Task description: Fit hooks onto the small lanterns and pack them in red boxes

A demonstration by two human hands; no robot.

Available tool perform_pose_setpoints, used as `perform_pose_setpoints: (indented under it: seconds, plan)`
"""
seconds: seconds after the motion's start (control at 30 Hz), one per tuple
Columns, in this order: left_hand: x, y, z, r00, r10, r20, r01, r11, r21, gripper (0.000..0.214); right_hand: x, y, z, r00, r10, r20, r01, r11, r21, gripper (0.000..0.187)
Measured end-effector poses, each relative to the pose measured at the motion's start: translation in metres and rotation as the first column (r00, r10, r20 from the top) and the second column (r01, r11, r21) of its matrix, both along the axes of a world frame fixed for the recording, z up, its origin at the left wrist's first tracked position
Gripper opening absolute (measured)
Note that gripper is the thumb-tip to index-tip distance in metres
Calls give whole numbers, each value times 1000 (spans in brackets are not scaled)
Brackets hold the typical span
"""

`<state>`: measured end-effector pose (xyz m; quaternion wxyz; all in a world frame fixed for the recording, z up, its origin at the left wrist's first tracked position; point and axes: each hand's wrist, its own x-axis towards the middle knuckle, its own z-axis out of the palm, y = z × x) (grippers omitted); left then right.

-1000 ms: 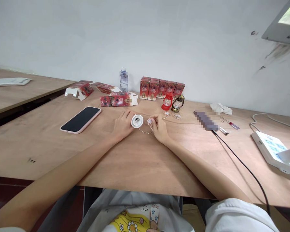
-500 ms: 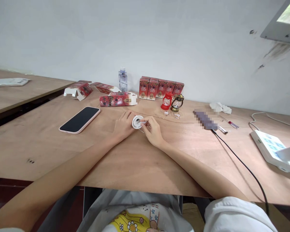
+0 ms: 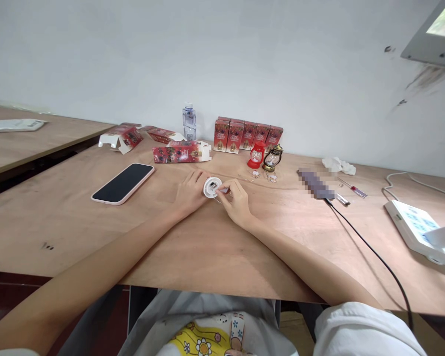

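Note:
My left hand (image 3: 188, 190) is curled round a small white round piece (image 3: 210, 187) with a dark opening in its middle, holding it on the wooden table (image 3: 193, 247). My right hand (image 3: 236, 200) is closed in a pinch on a tiny pale part, pressed against the round piece's right side. A thin wire loop shows just below the fingertips. A red toy lantern (image 3: 256, 155) and a dark gold one (image 3: 273, 157) stand a short way beyond my right hand.
A phone (image 3: 123, 183) lies face up to the left. Red boxes (image 3: 247, 135) line the wall, others lie opened (image 3: 181, 152) beside a water bottle (image 3: 189, 121). A black cable (image 3: 371, 252), a small screwdriver (image 3: 354, 189) and a white device (image 3: 419, 230) are on the right.
My right hand has moved left from beside the round piece and brought the tiny part up against its face. The left hand has stayed on the piece.

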<state>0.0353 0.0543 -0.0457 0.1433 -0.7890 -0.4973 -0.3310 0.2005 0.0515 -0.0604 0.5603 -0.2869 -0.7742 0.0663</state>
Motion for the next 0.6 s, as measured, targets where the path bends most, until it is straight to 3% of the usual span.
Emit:
perform_pose_setpoints:
  seconds: [0.23, 0.4, 0.6]
  plan:
    - [2, -1, 2, 1000, 9, 24, -8, 1000, -28, 21, -1, -3, -1, 996, 79, 48, -80, 997, 4, 5]
    - [1, -2, 4, 999, -9, 43, 11, 999, -50, 23, 0, -6, -2, 987, 106, 120, -103, 994, -26, 20]
    - [1, -2, 4, 998, 17, 55, -14, 999, -45, 20, -1, -6, -2, 991, 81, 111, -98, 983, 158, 13]
